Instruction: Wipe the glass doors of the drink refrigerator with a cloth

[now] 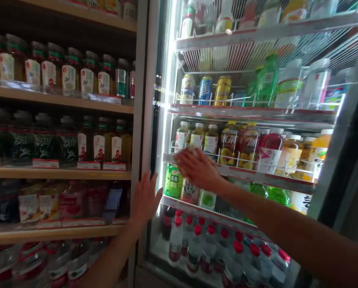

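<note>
My left hand (147, 198) is raised with its fingers spread, at the metal frame on the left side of a lit drinks fridge (145, 120). It holds nothing. My right hand (201, 170) reaches across in front of the fridge's middle shelves, pressed over a crumpled, pale brownish cloth (185, 156). Motion blurs the cloth's edges, and the fingers partly cover it. Behind that hand stand tea bottles (197, 136) on a wire-fronted shelf. Just below are a green drink pack (173, 182) and other packs, partly hidden by the hand.
Wooden shelves (61, 173) at the left carry rows of bottles (69, 76). Inside the fridge, cans (222, 90) stand on an upper shelf and red-capped bottles (195, 248) at the bottom. A dark, slanted door edge (347, 132) bounds the right side.
</note>
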Demonstrator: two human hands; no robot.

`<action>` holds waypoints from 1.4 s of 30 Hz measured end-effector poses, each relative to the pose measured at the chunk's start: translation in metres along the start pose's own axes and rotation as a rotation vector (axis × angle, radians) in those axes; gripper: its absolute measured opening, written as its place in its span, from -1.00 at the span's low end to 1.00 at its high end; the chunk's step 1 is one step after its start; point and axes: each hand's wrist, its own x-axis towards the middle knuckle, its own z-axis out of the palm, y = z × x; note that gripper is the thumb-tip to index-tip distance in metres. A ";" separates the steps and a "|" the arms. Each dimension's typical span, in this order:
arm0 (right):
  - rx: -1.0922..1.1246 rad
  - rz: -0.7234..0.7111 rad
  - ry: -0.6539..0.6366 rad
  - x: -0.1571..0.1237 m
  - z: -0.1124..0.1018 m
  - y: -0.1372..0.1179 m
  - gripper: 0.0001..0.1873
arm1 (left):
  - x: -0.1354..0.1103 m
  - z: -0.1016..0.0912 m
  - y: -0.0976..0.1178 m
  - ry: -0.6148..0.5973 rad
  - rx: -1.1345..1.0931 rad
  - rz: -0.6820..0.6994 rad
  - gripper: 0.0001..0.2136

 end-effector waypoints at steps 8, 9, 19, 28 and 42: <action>0.174 -0.159 -0.033 0.016 0.062 -0.097 -0.50 | -0.006 -0.026 -0.044 0.040 0.078 -0.015 -0.53; 0.197 -0.203 -0.043 0.016 0.071 -0.108 -0.53 | -0.007 -0.029 -0.048 0.050 0.079 0.002 -0.54; 0.213 -0.223 -0.024 0.065 0.058 -0.073 -0.58 | 0.015 -0.049 -0.053 0.111 0.072 0.078 -0.56; -0.073 0.139 0.030 0.053 -0.033 0.052 -0.45 | 0.055 -0.034 -0.004 0.186 -0.054 0.139 -0.56; -0.223 0.088 0.012 -0.016 -0.079 0.113 -0.43 | 0.130 -0.018 0.089 0.332 -0.183 0.203 -0.53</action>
